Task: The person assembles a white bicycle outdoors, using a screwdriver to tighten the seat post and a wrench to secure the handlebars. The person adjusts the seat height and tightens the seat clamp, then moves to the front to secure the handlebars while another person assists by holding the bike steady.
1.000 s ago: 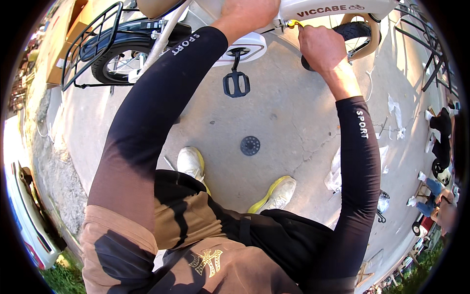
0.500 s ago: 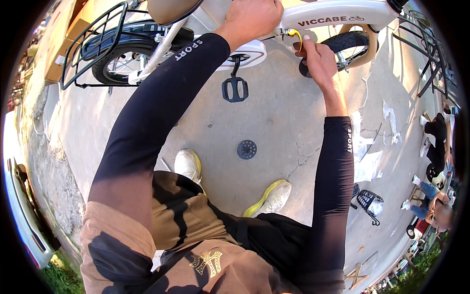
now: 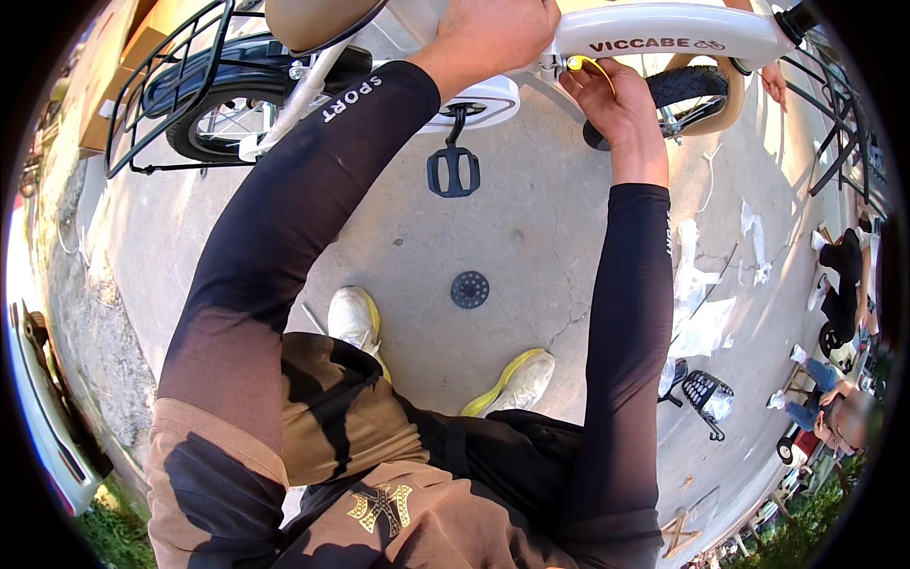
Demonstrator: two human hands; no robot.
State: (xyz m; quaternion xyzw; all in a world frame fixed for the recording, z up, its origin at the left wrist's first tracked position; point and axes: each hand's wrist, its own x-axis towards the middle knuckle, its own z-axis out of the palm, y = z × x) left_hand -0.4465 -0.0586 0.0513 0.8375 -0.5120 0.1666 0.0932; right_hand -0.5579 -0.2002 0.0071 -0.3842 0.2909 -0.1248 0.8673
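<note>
A white bicycle frame tube (image 3: pixel 664 33) runs across the top of the view, with a tan saddle (image 3: pixel 313 19) to its left. My left hand (image 3: pixel 493 33) is closed over the frame just left of its middle joint. My right hand (image 3: pixel 616 104) reaches up under that joint, its fingers pinched on a small yellow ring-shaped part (image 3: pixel 590 66). A black pedal (image 3: pixel 453 173) hangs below the frame between my two arms. Both arms wear black sleeves.
A black rear rack (image 3: pixel 161 85) and rear wheel (image 3: pixel 227 104) lie top left, the front wheel (image 3: pixel 682 90) top right. A black round disc (image 3: pixel 469 289) lies on the concrete by my shoes (image 3: pixel 517 384). White wrapping scraps (image 3: pixel 701 313), a black basket (image 3: pixel 706 391) and another person (image 3: pixel 834 398) are on the right.
My right hand has moved left from the front wheel area to the yellow part under the frame joint. My left hand stays on the frame. The view has shifted slightly.
</note>
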